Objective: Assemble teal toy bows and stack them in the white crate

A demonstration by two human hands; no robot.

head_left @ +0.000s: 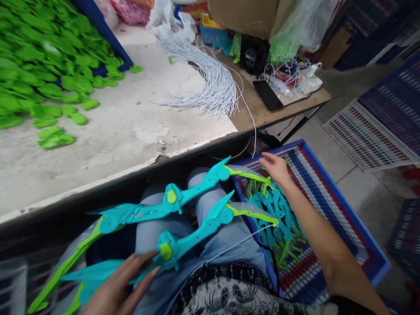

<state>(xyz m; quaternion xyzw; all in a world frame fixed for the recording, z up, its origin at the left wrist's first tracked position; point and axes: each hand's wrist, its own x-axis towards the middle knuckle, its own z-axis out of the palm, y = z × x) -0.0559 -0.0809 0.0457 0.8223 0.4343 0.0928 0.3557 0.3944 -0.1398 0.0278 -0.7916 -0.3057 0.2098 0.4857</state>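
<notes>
Two teal-and-lime toy bows lie side by side across my lap. My left hand grips the nearer toy bow just left of its middle, with fingers and thumb on either side. A white string runs from that bow's right tip back toward my body. No string shows on the farther bow. My right hand reaches out above the blue crate, beyond the farther bow's right tip. Its fingers are stretched out with nothing visible in them, a little right of a dangling white cord end.
More teal and lime bows are heaped in the blue crate on my right. On the worktable lie a bundle of white cords, a pile of green pieces, a phone and a small black fan.
</notes>
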